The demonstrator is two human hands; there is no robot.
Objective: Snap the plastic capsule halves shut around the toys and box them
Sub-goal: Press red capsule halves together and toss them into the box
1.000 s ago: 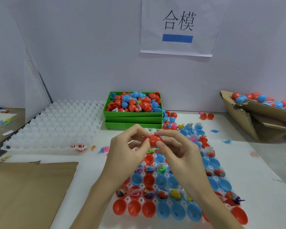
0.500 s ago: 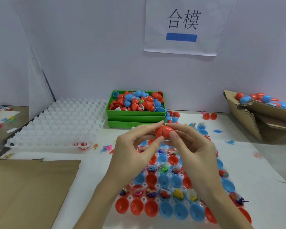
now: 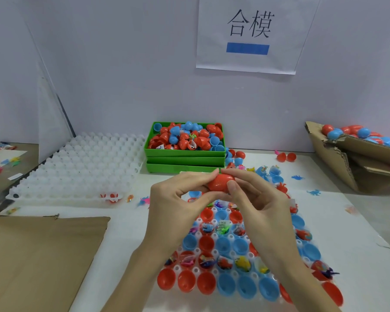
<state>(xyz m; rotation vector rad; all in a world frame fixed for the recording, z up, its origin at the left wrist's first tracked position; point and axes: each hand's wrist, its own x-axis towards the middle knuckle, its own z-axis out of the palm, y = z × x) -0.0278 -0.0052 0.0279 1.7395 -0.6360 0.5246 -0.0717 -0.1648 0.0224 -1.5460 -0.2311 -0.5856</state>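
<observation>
One red capsule (image 3: pixel 220 183) sits in mid-air above the far end of the filled tray (image 3: pixel 232 262), and both grips are on it: the left hand (image 3: pixel 178 206) pinches its left end between thumb and forefinger, the right hand (image 3: pixel 259 203) pinches the right end, thumb on the near side, the other fingers curled loosely. Whether the halves are fully snapped together is hard to make out. Both forearms rise from the near edge and hide part of the tray of red and blue halves, some holding small toys. Farther off, three green trays (image 3: pixel 185 154) are stacked, the top one heaped with capsule halves. One empty white tray (image 3: pixel 77 170) lies on the left. One cardboard box (image 3: pixel 356 158) of closed capsules is cut off at the right, and one cardboard sheet (image 3: pixel 38 257) lies near left on the table (image 3: pixel 126 226).
</observation>
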